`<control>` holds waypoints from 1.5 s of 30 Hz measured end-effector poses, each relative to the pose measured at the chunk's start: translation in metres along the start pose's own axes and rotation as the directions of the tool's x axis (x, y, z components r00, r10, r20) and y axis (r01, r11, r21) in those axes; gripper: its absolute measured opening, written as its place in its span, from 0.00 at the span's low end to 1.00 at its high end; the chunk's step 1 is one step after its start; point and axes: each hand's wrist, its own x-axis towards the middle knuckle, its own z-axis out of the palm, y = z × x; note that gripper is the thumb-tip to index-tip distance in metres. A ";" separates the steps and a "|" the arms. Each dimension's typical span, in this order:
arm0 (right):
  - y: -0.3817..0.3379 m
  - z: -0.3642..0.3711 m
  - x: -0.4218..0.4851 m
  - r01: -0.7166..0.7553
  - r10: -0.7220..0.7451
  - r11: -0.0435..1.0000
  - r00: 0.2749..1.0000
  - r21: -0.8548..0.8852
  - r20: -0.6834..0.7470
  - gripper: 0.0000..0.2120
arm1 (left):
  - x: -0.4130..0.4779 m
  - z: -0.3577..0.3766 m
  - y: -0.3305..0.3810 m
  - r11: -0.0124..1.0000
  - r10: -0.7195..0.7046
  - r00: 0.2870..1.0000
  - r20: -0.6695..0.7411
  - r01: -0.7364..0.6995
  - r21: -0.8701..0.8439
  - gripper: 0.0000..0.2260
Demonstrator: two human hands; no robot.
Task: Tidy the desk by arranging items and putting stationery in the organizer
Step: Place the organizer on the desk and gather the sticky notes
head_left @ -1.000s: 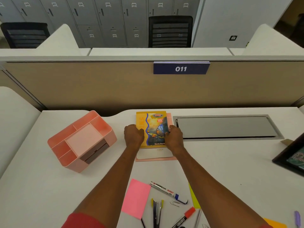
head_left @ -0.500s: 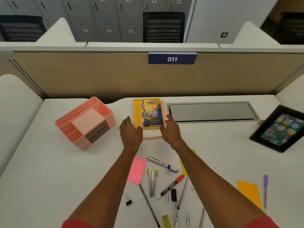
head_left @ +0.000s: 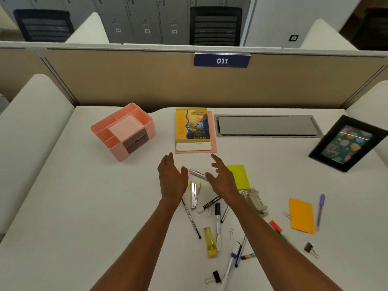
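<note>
Across white tabletop [head_left: 84,206]: beige partition [head_left: 126,80] tagged 011 behind, grey lockers [head_left: 144,17] and black chair [head_left: 215,26] beyond. Pink organizer [head_left: 123,131] far left, set diagonally, drawers facing near-right. Yellow book [head_left: 192,124] on pink folder [head_left: 213,131], long axis toward partition. Pens, markers, clips strewn at centre, mixed angles. Left grip [head_left: 172,179] and right grip [head_left: 222,179] hover above them, fingers spread, holding nothing. Pink sticky note [head_left: 179,170] mostly hidden under left grip. White marker [head_left: 228,267] cut off by bottom edge.
</note>
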 end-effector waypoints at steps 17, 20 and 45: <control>0.030 0.023 -0.133 0.139 -0.143 0.989 0.988 0.057 0.062 0.24 | -0.153 -0.011 -0.033 0.991 -0.114 0.993 0.010 0.114 0.064 0.29; 0.011 0.041 -0.133 0.180 -0.186 0.980 0.979 0.081 0.087 0.24 | -0.150 -0.022 -0.035 0.990 -0.124 0.992 -0.016 0.125 0.063 0.28; -0.021 0.127 -0.036 0.038 -0.030 0.995 0.996 -0.094 0.084 0.12 | 0.008 -0.012 -0.046 0.972 -0.227 0.966 0.125 0.232 -0.028 0.19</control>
